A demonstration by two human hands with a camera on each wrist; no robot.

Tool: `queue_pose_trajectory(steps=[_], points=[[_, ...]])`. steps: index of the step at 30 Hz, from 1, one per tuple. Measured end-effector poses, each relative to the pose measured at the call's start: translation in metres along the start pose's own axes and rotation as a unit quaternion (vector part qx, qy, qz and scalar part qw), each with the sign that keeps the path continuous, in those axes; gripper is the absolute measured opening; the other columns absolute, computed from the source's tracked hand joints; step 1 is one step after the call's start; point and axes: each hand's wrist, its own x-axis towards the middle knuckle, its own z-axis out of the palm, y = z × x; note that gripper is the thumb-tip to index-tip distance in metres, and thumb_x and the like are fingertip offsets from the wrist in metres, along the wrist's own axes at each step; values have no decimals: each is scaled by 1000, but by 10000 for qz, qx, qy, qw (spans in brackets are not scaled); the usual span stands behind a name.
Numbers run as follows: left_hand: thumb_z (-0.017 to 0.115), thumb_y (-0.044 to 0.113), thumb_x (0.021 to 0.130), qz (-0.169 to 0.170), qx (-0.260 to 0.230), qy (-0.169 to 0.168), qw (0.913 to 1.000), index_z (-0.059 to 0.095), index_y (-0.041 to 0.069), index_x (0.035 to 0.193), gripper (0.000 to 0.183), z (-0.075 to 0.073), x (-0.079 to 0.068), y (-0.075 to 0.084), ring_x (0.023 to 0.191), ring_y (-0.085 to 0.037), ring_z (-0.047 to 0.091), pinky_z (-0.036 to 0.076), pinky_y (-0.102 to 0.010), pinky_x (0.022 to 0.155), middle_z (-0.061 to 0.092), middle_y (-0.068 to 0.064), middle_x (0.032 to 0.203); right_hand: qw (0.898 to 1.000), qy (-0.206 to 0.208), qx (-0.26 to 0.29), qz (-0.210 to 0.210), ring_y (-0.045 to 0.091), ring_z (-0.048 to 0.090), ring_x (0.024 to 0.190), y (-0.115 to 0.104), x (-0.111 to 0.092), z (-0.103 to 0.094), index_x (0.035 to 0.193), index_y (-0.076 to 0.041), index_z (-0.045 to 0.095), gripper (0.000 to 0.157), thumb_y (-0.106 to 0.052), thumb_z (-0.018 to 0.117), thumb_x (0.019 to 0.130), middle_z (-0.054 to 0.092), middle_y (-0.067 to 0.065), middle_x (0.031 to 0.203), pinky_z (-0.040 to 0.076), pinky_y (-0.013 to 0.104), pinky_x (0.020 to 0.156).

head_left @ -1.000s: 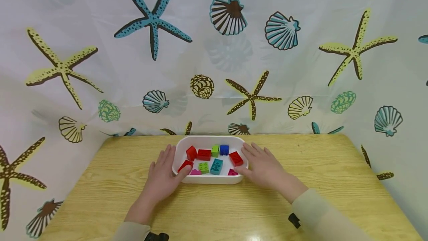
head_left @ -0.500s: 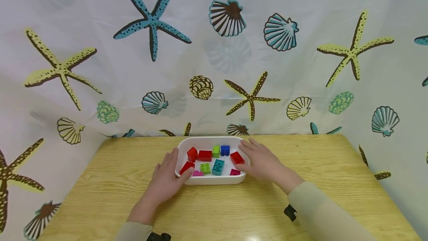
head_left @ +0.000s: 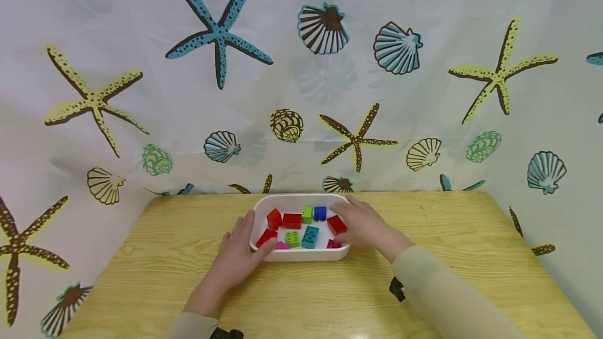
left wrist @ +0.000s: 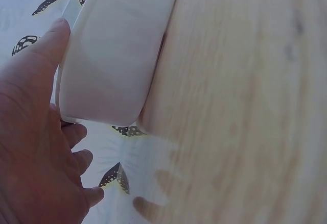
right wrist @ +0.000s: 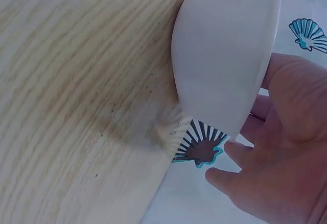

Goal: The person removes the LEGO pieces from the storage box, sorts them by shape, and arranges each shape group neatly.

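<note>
The left hand (head_left: 235, 252) lies along the left end of the white tub (head_left: 306, 256), fingers loosely extended outside it and thumb at the front corner of the rim; I see no grip closed round anything. The tub sits near the far edge of the wooden table (head_left: 292, 297); I judge it thin, stiff plastic, light enough to skid if bumped, so I would hold it by its rounded ends, under the lip. Inside, from the left, come the front red block (head_left: 267, 237), the back red block (head_left: 274, 219), a pink piece (head_left: 281, 245), a long red brick (head_left: 292, 221), a lime brick (head_left: 292, 239), a green brick (head_left: 307, 215), a teal brick (head_left: 310, 237), a blue brick (head_left: 320, 213), a magenta piece (head_left: 334, 244) and the right red brick (head_left: 336, 225). They look like hard, light plastic, smooth-sided and unlikely to break; I would pinch each across opposite flat sides, away from the studs. The right hand (head_left: 365, 226) reaches over the right end, thumb and fingers spread either side of the right red brick; I read no closed pinch, and cannot tell whether they touch it.
</note>
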Motion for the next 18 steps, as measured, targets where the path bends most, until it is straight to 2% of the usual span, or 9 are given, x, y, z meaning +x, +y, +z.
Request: queue_pose_trajectory(steps=[7,12,18], points=[[65,65,105,27,-7,33,10000,10,6,177,108,1,-2,1,167,-49,7,3,-74,130,16,-21,182,9996,-58,202,178,40,18,168,0,3,2,164,-11,54,73,-28,85,100,49,10,170,20,61,134],[66,62,105,-1,15,50,10000,10,7,178,107,1,-2,1,167,-49,7,4,-73,130,17,-21,182,9995,-38,206,215,38,19,168,1,6,5,164,-12,55,67,-32,79,105,52,9,168,20,60,134],[68,60,105,-22,37,59,10000,10,7,178,107,0,-3,0,167,-49,8,4,-73,130,17,-21,182,9997,-57,103,214,39,20,167,1,11,8,163,-11,55,63,-24,78,106,54,9,167,21,60,133]])
